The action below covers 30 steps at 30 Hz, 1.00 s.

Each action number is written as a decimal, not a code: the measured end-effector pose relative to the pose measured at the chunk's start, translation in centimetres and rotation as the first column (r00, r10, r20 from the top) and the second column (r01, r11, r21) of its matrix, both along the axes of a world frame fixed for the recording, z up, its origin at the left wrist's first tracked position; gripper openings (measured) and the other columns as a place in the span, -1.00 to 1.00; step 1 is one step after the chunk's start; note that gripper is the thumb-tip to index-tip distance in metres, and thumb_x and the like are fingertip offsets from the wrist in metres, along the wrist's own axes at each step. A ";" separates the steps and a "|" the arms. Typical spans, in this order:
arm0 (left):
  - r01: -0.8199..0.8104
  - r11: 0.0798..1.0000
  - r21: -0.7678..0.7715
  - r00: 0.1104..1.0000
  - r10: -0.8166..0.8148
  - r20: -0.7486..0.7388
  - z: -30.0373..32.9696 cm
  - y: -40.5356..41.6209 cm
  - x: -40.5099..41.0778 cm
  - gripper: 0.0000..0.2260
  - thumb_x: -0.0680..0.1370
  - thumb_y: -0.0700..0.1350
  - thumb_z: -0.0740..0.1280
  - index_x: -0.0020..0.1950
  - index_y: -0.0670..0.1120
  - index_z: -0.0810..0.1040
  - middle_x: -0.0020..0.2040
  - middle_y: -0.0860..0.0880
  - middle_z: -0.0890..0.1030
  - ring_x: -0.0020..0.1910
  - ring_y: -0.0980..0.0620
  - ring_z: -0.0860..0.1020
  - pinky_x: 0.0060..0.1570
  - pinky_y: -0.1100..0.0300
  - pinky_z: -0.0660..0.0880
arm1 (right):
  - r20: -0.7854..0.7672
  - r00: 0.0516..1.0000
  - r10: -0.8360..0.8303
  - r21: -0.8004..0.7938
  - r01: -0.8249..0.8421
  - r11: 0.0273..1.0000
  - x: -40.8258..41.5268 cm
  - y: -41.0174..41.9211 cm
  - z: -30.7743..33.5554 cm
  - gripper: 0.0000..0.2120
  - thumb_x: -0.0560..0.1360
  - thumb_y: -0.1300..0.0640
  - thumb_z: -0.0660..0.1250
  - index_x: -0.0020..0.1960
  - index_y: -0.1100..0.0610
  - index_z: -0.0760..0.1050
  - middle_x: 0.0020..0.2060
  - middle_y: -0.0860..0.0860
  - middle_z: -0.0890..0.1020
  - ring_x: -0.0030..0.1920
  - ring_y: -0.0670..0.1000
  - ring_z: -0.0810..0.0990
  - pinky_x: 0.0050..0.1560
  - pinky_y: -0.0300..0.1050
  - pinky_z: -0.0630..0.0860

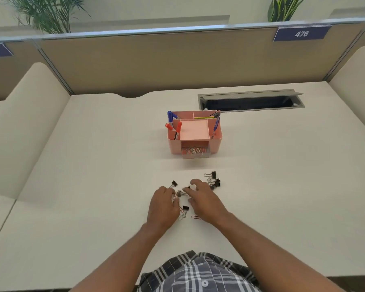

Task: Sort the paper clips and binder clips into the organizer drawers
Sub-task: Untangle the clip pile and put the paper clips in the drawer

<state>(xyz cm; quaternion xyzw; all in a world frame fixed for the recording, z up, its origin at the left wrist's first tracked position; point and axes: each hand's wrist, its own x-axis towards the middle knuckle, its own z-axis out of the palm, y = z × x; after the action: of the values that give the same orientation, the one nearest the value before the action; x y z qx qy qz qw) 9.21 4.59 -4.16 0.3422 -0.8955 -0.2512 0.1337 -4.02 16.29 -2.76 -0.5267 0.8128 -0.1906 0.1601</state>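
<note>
Both hands rest low at the centre of the frame on the cream worktop point(93, 165). The left hand point(163, 204) and right hand point(202, 199) converge on a small binder clip point(179, 193) between their fingertips; whether either grip has closed on it cannot be told. Other black binder clips point(214, 180) lie scattered just right of the hands, one point(174, 183) above the left hand, and one point(185, 208) between the wrists beside a red paper clip point(195, 217). Further up, the pink organizer point(195, 131) stands with its clear drawer point(195, 151) pulled open, holding paper clips.
</note>
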 end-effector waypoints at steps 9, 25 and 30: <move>0.028 1.000 -0.011 0.994 -0.027 0.104 0.6 0.0 -0.3 -0.93 0.54 -0.22 0.29 -0.13 -0.14 0.55 -0.13 -0.10 0.51 -0.14 -0.09 0.47 -0.13 0.08 0.42 | -0.139 0.983 -0.116 -0.036 0.112 0.993 -0.5 -1.2 -1.1 -0.77 0.29 0.48 0.21 -0.21 0.20 0.49 -0.16 0.08 0.52 -0.12 0.13 0.45 -0.26 -0.06 0.40; -0.215 0.922 0.322 0.974 0.227 0.000 1.6 -1.9 -1.0 -0.83 0.58 -0.19 0.19 -0.18 -0.06 0.50 -0.26 0.06 0.58 -0.23 0.05 0.53 -0.23 0.16 0.45 | -0.136 0.989 0.060 0.032 -0.057 0.998 0.8 -4.1 -0.9 -0.93 0.43 0.29 0.26 -0.20 0.21 0.50 -0.23 0.07 0.47 -0.15 0.12 0.39 -0.25 0.07 0.43; -0.187 0.934 0.305 0.976 0.213 -0.055 2.2 -2.3 -1.5 -0.84 0.57 -0.21 0.22 -0.18 -0.07 0.51 -0.26 0.08 0.58 -0.23 0.09 0.53 -0.24 0.23 0.41 | -0.092 0.993 0.078 0.109 -0.068 0.992 0.7 -4.2 0.0 -0.93 0.47 0.32 0.29 -0.11 0.18 0.47 -0.13 0.10 0.51 -0.07 0.12 0.42 -0.12 0.03 0.43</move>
<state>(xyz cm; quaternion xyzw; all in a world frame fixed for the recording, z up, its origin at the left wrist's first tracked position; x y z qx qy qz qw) 7.69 2.27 -1.92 0.4365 -0.8011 -0.3833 0.1440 -3.31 12.05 -2.78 -0.5555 0.8086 -0.1157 0.1555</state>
